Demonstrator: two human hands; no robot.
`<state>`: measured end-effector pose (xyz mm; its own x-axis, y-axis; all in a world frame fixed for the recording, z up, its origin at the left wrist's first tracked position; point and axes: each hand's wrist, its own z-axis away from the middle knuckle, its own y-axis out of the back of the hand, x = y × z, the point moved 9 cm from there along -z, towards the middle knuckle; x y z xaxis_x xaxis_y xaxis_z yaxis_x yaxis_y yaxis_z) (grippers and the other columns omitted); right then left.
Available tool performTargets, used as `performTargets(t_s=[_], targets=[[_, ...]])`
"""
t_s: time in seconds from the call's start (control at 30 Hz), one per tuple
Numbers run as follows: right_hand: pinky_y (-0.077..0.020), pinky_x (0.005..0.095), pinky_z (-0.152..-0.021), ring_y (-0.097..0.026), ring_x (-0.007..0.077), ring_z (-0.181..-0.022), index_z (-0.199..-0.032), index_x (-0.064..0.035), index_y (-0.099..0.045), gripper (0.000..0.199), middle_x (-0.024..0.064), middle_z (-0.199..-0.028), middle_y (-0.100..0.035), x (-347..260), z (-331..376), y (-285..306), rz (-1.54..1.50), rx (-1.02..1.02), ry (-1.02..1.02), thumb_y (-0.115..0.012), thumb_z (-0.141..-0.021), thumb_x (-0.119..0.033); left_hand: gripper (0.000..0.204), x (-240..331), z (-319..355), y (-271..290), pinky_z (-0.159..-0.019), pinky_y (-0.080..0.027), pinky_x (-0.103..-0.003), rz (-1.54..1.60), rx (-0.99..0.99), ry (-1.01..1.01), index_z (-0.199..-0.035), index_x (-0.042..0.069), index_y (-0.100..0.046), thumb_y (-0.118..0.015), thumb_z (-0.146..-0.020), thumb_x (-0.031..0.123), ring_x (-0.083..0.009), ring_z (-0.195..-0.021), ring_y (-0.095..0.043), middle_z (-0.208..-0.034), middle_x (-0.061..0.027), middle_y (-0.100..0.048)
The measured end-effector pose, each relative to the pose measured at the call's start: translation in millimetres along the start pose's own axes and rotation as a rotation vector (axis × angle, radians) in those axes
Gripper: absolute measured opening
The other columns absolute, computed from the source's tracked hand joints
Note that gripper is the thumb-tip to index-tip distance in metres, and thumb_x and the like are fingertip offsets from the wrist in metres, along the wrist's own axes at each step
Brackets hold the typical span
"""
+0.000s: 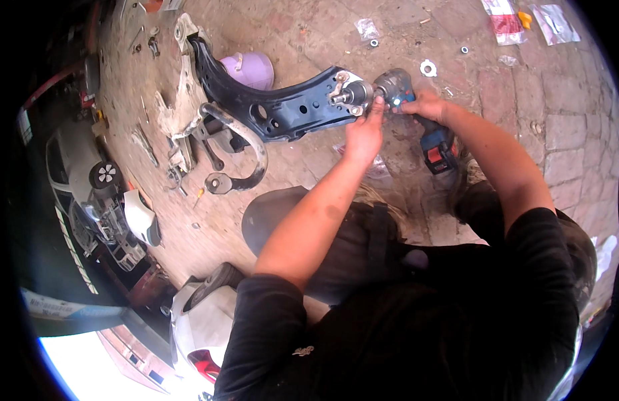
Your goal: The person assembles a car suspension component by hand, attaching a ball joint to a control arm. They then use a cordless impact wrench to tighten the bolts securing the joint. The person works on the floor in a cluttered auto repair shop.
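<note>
A black suspension control arm (282,110) lies across the ground ahead of me, with a ball joint (356,94) at its right end. My left hand (365,134) is closed at that end, a fingertip reaching up between the joint and the impact wrench; its other fingers are partly hidden. My right hand (424,107) grips the blue and black cordless impact wrench (395,85), whose head points left at the ball joint. Its battery (439,155) hangs toward me.
Left of the control arm are a pale dirty metal part (179,100) and a curved metal bar (256,154). A purple bucket (250,71) stands behind the arm. A flat washer (427,68), small nuts and plastic bags (503,23) are strewn farther off. Cars (75,160) stand at left.
</note>
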<state>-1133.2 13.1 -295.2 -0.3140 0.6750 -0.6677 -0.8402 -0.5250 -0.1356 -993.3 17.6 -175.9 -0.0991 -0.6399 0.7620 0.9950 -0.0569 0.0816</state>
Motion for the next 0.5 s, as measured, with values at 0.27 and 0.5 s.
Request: performTargets(t_s=[0.27, 0.5], targets=[[-0.0452, 0.0305, -0.059, -0.057, 0.0155, -0.064, -0.094, -0.0063, -0.067, 0.052, 0.0049, -0.075, -0.060, 25, 7, -9, -0.110, -0.060, -0.146, -0.076, -0.069, -0.051, 0.055, -32, -11, 3, -0.083, -0.046, -0.032, -0.243, -0.020, 0.145, -0.135, 0.003, -0.045, -0.049, -0.098, 0.043, -0.0204, -0.106, -0.059, -0.122, -0.0127, -0.059], [-0.0444, 0.0272, -0.053, -0.054, 0.0116, -0.060, -0.099, -0.0068, -0.065, 0.046, 0.0011, -0.078, -0.058, 35, -12, -20, -0.278, -0.128, -0.165, -0.074, -0.074, -0.044, 0.068, -13, -4, -1, -0.098, -0.040, -0.037, -0.226, 0.025, 0.049, -0.124, -0.003, -0.056, -0.045, -0.095, 0.057, -0.0352, -0.117, -0.055, -0.120, -0.0240, -0.061]])
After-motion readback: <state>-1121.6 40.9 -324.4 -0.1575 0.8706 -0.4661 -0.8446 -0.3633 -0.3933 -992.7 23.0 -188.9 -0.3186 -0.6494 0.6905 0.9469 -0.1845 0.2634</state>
